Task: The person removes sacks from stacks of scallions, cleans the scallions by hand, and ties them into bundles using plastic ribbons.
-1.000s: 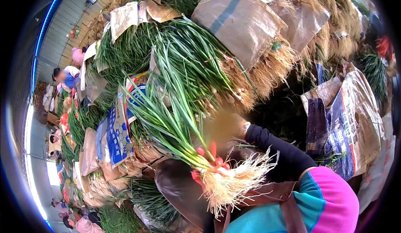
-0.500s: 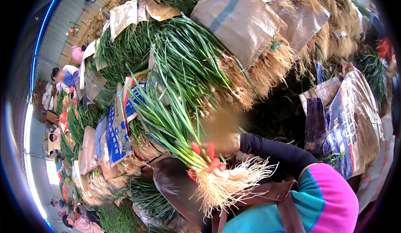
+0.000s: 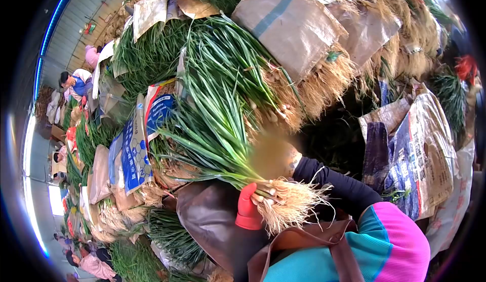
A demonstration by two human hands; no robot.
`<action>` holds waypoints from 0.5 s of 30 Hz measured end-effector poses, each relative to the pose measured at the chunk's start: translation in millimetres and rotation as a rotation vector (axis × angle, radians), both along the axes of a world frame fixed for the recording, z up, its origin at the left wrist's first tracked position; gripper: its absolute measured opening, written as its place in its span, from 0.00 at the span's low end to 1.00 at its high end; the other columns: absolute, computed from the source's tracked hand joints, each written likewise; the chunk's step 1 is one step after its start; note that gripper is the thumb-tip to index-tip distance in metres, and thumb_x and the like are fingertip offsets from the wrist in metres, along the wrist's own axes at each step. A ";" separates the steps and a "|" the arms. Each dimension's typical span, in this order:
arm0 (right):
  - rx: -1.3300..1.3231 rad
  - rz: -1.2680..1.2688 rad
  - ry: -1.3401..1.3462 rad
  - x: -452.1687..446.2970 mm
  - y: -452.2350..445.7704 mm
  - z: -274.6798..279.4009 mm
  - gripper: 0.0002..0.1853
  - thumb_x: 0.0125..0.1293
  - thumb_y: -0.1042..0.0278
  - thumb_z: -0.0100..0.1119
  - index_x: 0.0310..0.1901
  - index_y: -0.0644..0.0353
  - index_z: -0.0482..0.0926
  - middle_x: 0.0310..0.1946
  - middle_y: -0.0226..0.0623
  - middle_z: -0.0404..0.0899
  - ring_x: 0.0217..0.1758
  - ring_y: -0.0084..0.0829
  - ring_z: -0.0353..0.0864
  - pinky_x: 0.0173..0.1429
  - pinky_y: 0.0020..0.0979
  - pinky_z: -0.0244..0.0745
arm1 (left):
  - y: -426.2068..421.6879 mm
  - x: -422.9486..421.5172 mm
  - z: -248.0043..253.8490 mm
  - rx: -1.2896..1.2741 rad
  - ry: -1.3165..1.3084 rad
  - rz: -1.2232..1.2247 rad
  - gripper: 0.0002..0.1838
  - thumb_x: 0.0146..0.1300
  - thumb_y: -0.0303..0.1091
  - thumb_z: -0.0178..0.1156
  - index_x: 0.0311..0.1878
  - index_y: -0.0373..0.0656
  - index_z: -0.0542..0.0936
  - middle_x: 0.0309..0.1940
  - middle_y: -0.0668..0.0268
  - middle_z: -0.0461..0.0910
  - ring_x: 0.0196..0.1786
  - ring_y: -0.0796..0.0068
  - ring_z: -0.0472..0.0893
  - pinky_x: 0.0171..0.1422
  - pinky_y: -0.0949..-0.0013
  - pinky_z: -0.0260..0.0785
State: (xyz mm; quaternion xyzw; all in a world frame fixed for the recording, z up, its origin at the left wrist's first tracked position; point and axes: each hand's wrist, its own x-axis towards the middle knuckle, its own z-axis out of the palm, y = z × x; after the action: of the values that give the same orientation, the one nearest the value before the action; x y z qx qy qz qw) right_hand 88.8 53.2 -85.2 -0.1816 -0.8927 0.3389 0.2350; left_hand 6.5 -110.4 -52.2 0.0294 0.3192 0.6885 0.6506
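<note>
A bunch of green onions point(image 3: 230, 153) lies across the middle of the view, leaves to the upper left and pale roots to the right. My left hand point(image 3: 248, 208), in a red glove, grips it near the white bulbs; its thumb shows and its other fingers are hidden. From the right, in a black sleeve, my right hand point(image 3: 277, 156) reaches the upper side of the bunch beside the stems. A blurred patch covers its fingers, so its grip cannot be made out. A brown apron point(image 3: 304, 239) shows below the roots.
A large pile of green onions point(image 3: 223, 64) stands beyond the bunch, with a tan sack point(image 3: 291, 29) over part of it. Blue-and-white sacks point(image 3: 134, 153) lie to the left, and a crumpled sack point(image 3: 422, 150) to the right. Several people are at the far left.
The red glove's several fingers, earlier across the stems, are no longer seen there; now its thumb shows at the bulbs' left side. The bunch has turned, its roots pointing more to the right.
</note>
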 end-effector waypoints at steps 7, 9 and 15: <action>-0.014 0.212 -0.983 76.9 31.1 5.5 0.18 0.56 0.52 0.56 0.44 0.52 0.80 0.37 0.42 0.82 0.42 0.42 0.82 0.45 0.39 0.77 | 16.4 9.1 20.5 0.345 -0.027 0.033 0.40 0.57 0.38 0.53 0.73 0.58 0.47 0.71 0.64 0.53 0.65 0.55 0.65 0.62 0.48 0.64; -0.097 0.193 -0.884 77.3 46.0 14.3 0.20 0.56 0.48 0.57 0.45 0.52 0.80 0.39 0.42 0.82 0.43 0.41 0.81 0.47 0.39 0.77 | 24.7 17.6 28.8 0.268 0.078 0.175 0.39 0.58 0.38 0.51 0.72 0.59 0.49 0.72 0.61 0.51 0.67 0.56 0.63 0.63 0.50 0.64; 0.261 -0.522 -0.471 5.8 84.1 2.5 0.15 0.66 0.59 0.45 0.28 0.57 0.78 0.25 0.39 0.80 0.30 0.39 0.83 0.33 0.39 0.76 | 21.3 -20.0 -30.4 0.335 -0.500 0.089 0.37 0.59 0.43 0.50 0.71 0.45 0.51 0.71 0.58 0.50 0.72 0.58 0.53 0.73 0.52 0.47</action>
State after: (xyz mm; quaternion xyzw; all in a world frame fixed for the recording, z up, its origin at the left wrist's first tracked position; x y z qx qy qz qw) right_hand 94.7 137.4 -82.7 -0.4444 -0.8817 0.0999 0.1230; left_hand -13.5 -89.1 -82.5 -0.0480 0.0323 0.7453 0.6642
